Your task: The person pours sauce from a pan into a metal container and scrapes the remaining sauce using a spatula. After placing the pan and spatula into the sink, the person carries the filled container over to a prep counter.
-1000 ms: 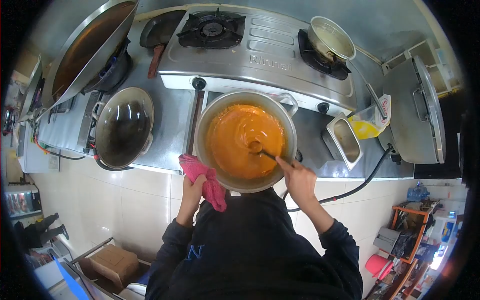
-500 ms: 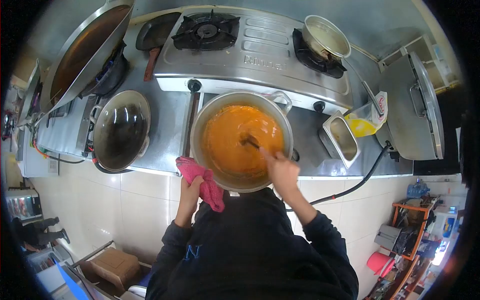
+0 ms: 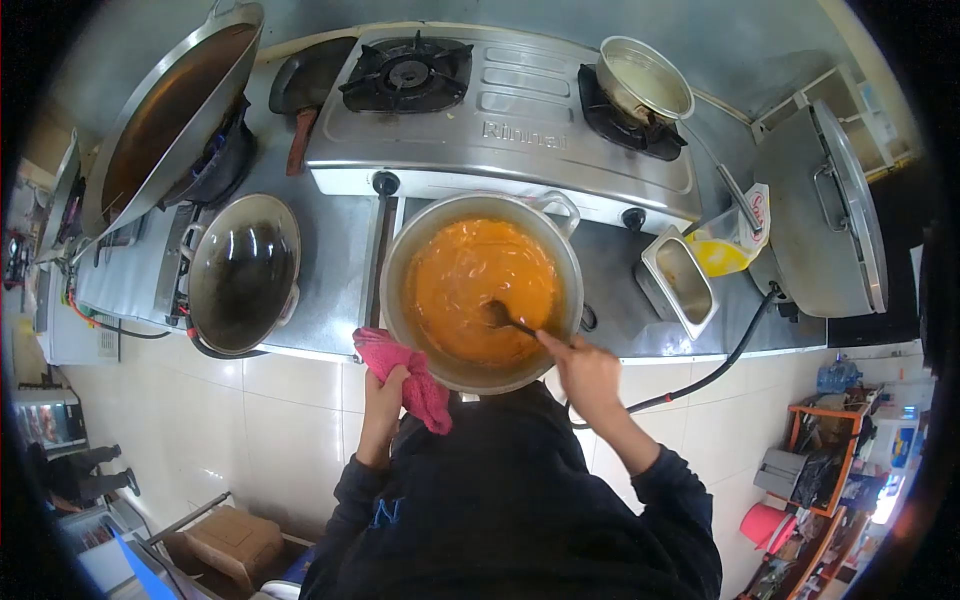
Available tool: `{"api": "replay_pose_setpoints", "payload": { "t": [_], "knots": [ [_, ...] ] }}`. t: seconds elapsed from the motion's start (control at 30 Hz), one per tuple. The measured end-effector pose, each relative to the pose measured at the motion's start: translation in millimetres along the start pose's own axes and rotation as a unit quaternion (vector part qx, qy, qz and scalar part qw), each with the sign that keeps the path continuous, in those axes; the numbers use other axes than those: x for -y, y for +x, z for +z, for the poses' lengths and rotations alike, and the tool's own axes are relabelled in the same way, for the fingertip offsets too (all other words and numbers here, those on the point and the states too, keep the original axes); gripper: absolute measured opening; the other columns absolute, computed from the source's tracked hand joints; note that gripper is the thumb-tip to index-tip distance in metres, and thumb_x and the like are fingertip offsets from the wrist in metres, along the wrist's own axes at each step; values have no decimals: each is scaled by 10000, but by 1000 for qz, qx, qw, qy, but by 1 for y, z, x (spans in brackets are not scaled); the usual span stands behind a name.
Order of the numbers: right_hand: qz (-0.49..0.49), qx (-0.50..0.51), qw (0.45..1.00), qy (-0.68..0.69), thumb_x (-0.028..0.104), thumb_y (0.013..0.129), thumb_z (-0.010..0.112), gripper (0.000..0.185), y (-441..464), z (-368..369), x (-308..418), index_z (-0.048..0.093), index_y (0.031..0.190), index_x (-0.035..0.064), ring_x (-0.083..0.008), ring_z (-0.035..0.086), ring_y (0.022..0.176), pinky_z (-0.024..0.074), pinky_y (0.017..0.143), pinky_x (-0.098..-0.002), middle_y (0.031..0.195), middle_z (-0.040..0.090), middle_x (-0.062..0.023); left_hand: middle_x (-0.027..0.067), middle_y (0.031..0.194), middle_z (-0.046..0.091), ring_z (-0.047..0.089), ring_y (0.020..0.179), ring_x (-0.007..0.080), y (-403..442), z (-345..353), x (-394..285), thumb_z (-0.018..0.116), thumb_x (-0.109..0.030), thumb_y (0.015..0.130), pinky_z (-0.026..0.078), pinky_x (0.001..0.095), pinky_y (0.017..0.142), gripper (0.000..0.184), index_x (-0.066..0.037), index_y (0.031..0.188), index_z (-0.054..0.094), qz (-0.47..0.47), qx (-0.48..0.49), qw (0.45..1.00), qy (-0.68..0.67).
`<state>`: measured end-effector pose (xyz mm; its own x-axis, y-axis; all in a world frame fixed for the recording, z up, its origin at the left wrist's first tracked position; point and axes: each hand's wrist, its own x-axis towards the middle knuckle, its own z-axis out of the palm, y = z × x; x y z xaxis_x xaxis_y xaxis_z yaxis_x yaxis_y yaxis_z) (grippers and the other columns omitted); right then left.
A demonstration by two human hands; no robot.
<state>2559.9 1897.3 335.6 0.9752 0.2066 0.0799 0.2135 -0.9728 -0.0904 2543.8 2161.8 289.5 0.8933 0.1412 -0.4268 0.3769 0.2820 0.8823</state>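
Observation:
A large metal pot (image 3: 397, 335) stands at the counter's front edge, holding a thick orange sauce (image 3: 470, 275). My right hand (image 3: 588, 378) is closed on the handle end of a dark spoon (image 3: 515, 322), whose head dips into the sauce near the pot's lower middle. At the pot's lower left, my left hand (image 3: 383, 400) grips a folded pinkish-red cloth (image 3: 412, 378). The cloth lies against or very close to the pot's outer wall; whether it presses on it I cannot tell.
Behind the pot is a two-burner stove (image 3: 500, 110) with a small saucepan (image 3: 645, 80) on its right burner. A wok (image 3: 243, 275) sits left, below a bigger tilted wok (image 3: 170, 110). To the right are a steel container (image 3: 678, 282), a yellow-filled pouch (image 3: 725, 250) and a black hose (image 3: 720, 365).
My right hand and the spoon have moved toward me and slightly right through the sauce. My left hand still holds the cloth by the pot. The view has shifted slightly.

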Motion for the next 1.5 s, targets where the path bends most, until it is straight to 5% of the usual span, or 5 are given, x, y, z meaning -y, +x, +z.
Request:
{"api": "replay_pose_setpoints", "payload": {
  "t": [0.23, 0.33, 0.47, 1.03, 1.5],
  "knots": [
    [-45, -96, 994, 4, 85, 679, 535, 360, 27, 21, 16, 606, 1009, 209, -181, 551, 488, 435, 443, -299, 627, 507, -39, 86, 890, 563, 551, 816, 165, -3, 6, -3, 456, -38, 759, 450, 279, 707, 218, 20, 963, 506, -2, -2, 999, -36],
    [-41, 15, 999, -10, 96, 680, 537, 392, 5, 5, -8, 580, 1052, 214, -176, 548, 489, 433, 443, -300, 628, 508, -35, 87, 891, 565, 554, 815, 168, -1, 2, 0, 453, -32, 758, 452, 279, 708, 219, 23, 963, 506, 20, 13, 1000, -11],
    [-3, -49, 997, -58, 78, 692, 514, 388, 35, 11, -7, 587, 1046, 218, -167, 548, 502, 437, 454, -288, 626, 509, -34, 87, 889, 569, 555, 806, 166, -3, 5, -6, 453, -28, 756, 454, 278, 703, 219, 25, 961, 507, 6, 11, 1000, -27],
    [-43, 25, 998, -35, 109, 703, 528, 345, 18, 2, -5, 598, 1021, 221, -179, 544, 480, 421, 433, -291, 622, 515, -42, 94, 901, 574, 559, 815, 174, -4, 7, -8, 464, -32, 738, 452, 280, 712, 238, 26, 965, 507, -5, -15, 1000, -12],
    [-21, -34, 998, -54, 128, 703, 565, 301, 29, 22, 8, 621, 981, 230, -188, 547, 500, 427, 426, -299, 623, 510, -36, 81, 921, 562, 541, 862, 169, -5, 3, -1, 489, -78, 750, 438, 286, 757, 277, 4, 1014, 490, -35, 10, 999, -35]
  ]
}}
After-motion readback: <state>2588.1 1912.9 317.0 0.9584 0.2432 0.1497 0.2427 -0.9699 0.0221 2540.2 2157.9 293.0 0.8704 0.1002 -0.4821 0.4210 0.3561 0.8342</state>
